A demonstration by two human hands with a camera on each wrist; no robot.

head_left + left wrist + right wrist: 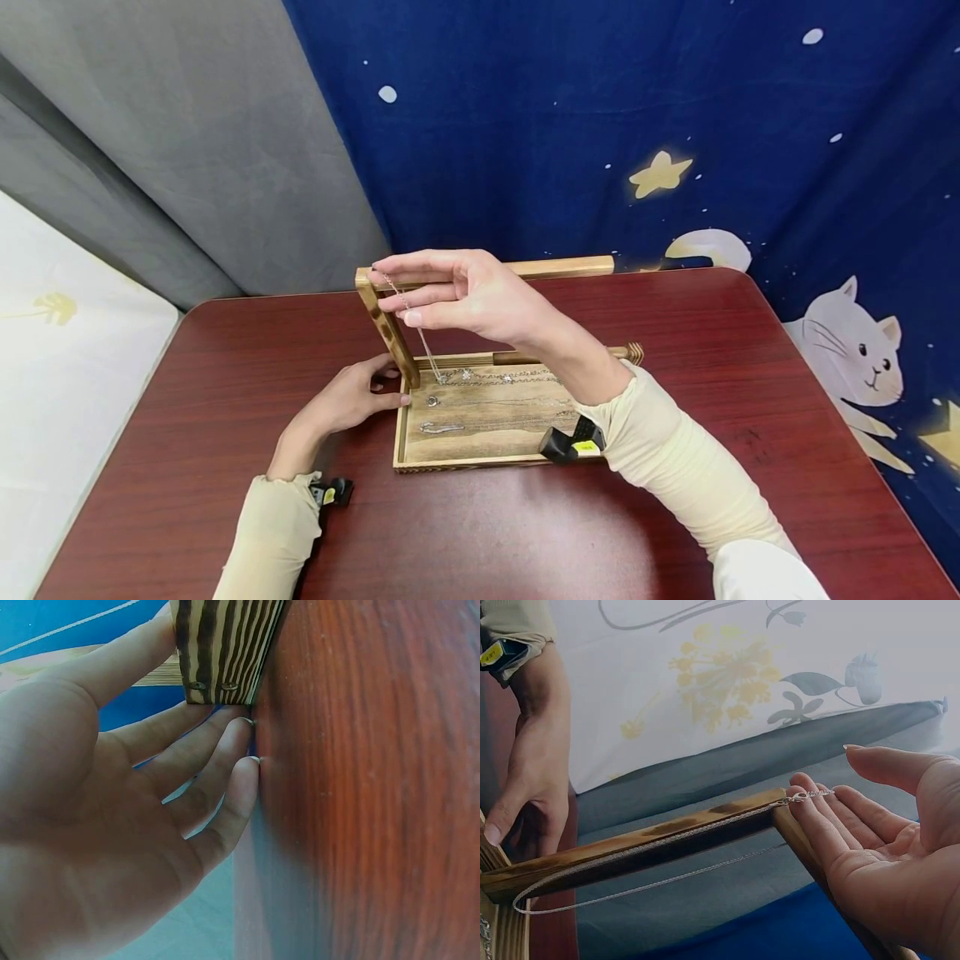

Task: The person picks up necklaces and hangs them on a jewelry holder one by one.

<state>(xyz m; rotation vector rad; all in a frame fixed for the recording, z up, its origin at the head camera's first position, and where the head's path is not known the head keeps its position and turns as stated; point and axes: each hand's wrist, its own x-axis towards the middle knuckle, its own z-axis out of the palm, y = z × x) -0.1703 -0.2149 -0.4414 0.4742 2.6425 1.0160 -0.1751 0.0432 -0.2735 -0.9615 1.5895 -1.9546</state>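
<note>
A thin silver necklace (426, 348) runs from my right hand (480, 296) down toward the back left of a wooden jewelry stand's tray (480, 454). In the right wrist view the lobster clasp (799, 797) end of the chain lies across the fingertips; the fingers are nearly straight and the thumb stands apart. My right hand is beside the top of the stand's left post (390, 333). Low at the stand's back left corner, my left hand (348, 400) grips it, thumb against the tray's side (225, 652) and fingers behind, fingertips on the table.
Several more silver chains (506, 379) and a bracelet-like piece (442, 428) lie in the tray. The top bar (562, 267) and a lower rod (630, 353) extend to the right. The stand rests on a reddish-brown table (525, 533) with curtains (525, 125) behind.
</note>
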